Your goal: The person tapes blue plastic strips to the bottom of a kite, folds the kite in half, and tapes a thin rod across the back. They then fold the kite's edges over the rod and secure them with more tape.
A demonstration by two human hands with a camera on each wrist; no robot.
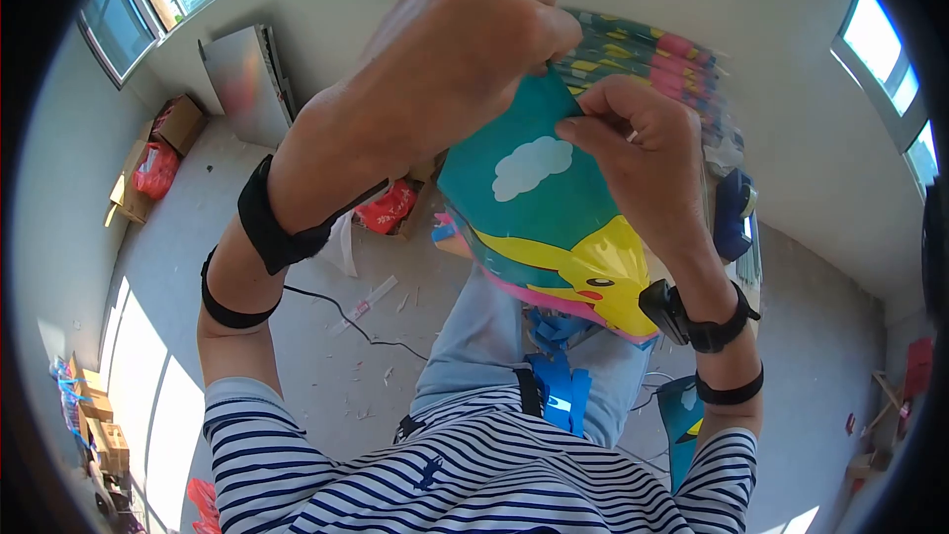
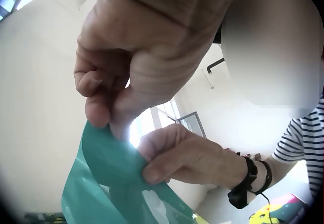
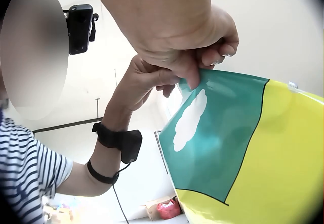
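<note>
A glossy printed plastic sheet (image 1: 539,203), teal with a white cloud and a yellow cartoon face, hangs in front of the person's chest. My left hand (image 1: 484,35) is raised at its top corner, thumb and fingers pinching the teal film, as the left wrist view shows. Just to the right and slightly lower, my right hand (image 1: 647,143) pinches the sheet's edge between thumb and forefinger. Both hands sit close together in the right wrist view, the left hand (image 3: 134,84) behind the right hand (image 3: 187,41). The sheet's lower part slopes toward the lap.
Behind the hands lies a stack of colourful wrapped packages (image 1: 657,59). A blue tape dispenser (image 1: 732,213) stands at the right. Blue strips (image 1: 559,386) lie on the lap. A black cable (image 1: 346,316) and scraps are on the floor, with a box holding a red bag (image 1: 388,208) nearby.
</note>
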